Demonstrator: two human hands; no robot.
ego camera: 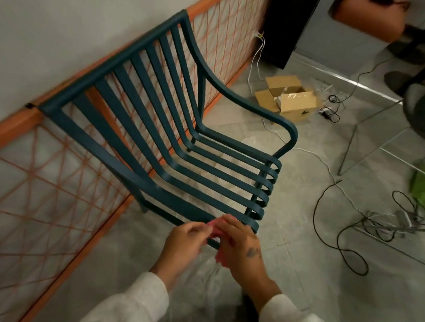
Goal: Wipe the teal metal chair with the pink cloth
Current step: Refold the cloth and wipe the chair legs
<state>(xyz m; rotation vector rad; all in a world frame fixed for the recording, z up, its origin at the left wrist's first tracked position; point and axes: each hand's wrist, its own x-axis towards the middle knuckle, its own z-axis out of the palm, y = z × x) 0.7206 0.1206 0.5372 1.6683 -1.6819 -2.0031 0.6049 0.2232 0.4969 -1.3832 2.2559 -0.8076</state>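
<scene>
The teal metal chair with slatted back and seat stands against an orange lattice railing, filling the middle of the head view. At its near front corner both hands meet on the pink cloth, which is bunched between them and mostly hidden. My left hand pinches the cloth's upper edge with its fingertips. My right hand wraps the cloth from the right, with a pink fold hanging below its palm. The cloth sits right over the chair's front seat rail; whether it touches the rail I cannot tell.
An orange lattice railing runs behind the chair along the wall. An open cardboard box lies on the tiled floor beyond the right armrest. Black and white cables trail over the floor at right, near a green bag.
</scene>
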